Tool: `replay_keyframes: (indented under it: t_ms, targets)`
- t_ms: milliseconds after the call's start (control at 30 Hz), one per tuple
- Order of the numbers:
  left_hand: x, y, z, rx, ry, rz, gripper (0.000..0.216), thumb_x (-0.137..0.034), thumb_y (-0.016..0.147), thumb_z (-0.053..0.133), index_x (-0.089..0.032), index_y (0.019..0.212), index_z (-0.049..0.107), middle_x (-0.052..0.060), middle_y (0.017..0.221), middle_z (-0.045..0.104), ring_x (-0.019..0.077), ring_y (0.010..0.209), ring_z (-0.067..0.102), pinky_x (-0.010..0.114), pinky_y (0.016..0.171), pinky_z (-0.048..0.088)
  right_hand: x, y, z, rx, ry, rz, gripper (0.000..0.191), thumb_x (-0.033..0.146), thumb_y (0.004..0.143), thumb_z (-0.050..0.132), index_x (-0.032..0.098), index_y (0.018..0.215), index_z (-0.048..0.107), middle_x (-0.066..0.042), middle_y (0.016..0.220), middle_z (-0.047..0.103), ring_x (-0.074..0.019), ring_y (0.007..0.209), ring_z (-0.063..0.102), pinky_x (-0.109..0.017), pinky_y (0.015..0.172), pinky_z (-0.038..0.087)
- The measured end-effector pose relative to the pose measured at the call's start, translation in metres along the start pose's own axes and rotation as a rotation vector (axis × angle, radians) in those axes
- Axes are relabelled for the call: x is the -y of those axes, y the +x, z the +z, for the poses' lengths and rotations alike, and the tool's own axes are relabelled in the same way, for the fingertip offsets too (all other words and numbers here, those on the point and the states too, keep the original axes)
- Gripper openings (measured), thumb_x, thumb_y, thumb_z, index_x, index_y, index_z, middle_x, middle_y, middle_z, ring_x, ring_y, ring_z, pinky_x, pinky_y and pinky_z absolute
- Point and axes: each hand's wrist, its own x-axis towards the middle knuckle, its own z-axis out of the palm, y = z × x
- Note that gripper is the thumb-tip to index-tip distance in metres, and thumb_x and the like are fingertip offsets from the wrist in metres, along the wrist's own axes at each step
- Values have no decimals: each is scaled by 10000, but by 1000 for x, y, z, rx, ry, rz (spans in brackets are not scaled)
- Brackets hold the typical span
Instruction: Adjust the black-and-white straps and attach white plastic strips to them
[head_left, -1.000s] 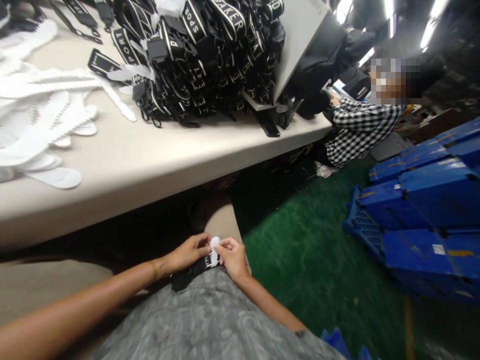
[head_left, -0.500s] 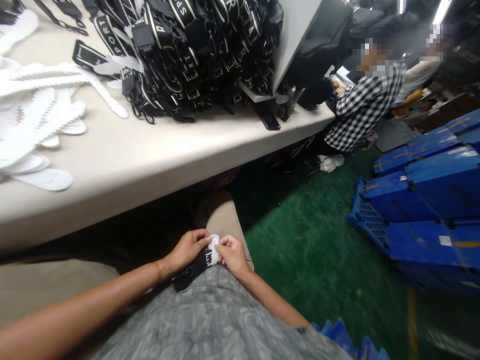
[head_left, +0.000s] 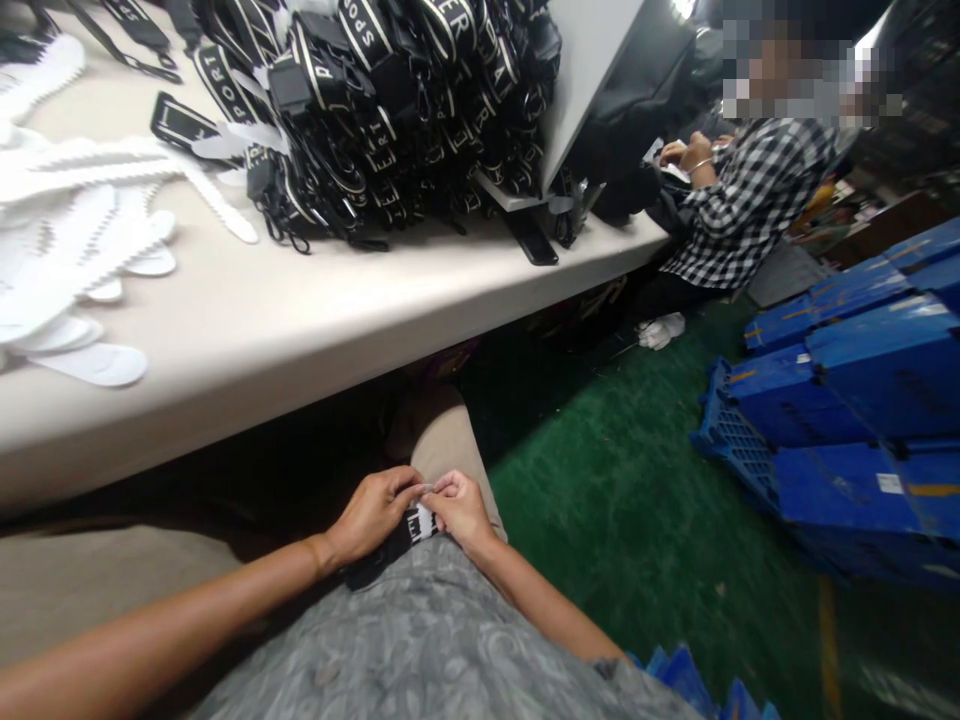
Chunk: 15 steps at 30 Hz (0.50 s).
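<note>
Low over my lap, my left hand (head_left: 375, 512) and my right hand (head_left: 461, 512) meet with their fingertips nearly touching. Both are closed in a pinch on the end of a white toothed-edge strip (head_left: 426, 522); the fingers cover most of that end. The strip lies against a black strap with white lettering (head_left: 397, 545), which rests on my lap below the hands. Part of the strap is hidden behind my left hand and the grey shirt.
On the table (head_left: 300, 320) lie many white toothed strips (head_left: 67, 250) and a big heap of black lettered straps (head_left: 390, 120). A phone-like black slab (head_left: 532, 240) sits near its edge. A person in a checked shirt (head_left: 750, 200) works further along. Blue boxes (head_left: 840, 490) stand at right.
My fingertips have drawn closer together, and the rounded white end that stood up between them is now mostly covered. The co-worker has raised their hands a little.
</note>
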Motion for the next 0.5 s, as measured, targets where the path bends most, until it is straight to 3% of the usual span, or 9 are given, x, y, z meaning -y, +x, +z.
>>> replay_keyframes:
  t_ms: [200, 400, 500]
  targets:
    - [7, -4, 0, 0, 87, 95, 404, -472, 935, 431, -156, 828, 658, 55, 797, 633, 187, 769, 602, 274, 734, 410, -6, 2, 4, -7, -8, -22, 150, 244, 590, 627, 162, 699, 565, 76, 454, 494, -71, 320, 365, -193, 334, 215]
    - [-3, -1, 2, -41, 6, -58, 395, -501, 897, 470, -153, 838, 645, 54, 798, 657, 205, 773, 616, 277, 713, 425, -14, -1, -2, 3, -126, -208, 240, 387, 735, 610, 152, 686, 618, 41, 493, 504, -91, 405, 420, -210, 404, 280]
    - [-1, -2, 4, -30, 56, 0, 393, -490, 915, 447, -155, 828, 634, 52, 789, 635, 195, 758, 599, 280, 714, 411, -18, 3, -2, -35, -207, -254, 239, 371, 749, 609, 143, 682, 637, 9, 571, 581, -114, 522, 505, -208, 483, 350]
